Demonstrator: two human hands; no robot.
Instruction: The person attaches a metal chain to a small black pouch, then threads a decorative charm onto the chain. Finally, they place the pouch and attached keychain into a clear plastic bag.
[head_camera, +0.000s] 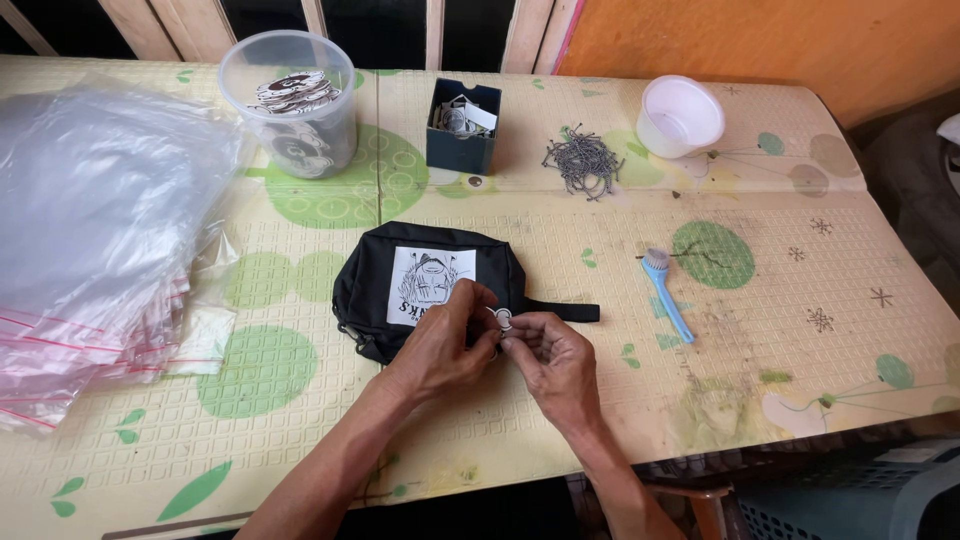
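Observation:
A small black pouch (368, 278) with a white printed patch lies in the middle of the table, its black strap (562, 311) pointing right. My left hand (440, 345) rests on the pouch's right end, fingers pinched at its edge. My right hand (552, 358) meets it there, holding a small round white-and-silver piece (503, 319) between thumb and fingers. Both hands touch at that piece, right by the pouch's strap end.
A heap of clear zip bags (95, 230) fills the left side. At the back stand a clear tub of round discs (293, 102), a dark blue box (462, 125), a pile of metal chains (582, 163) and a white cup (680, 115). A blue brush (666, 295) lies right.

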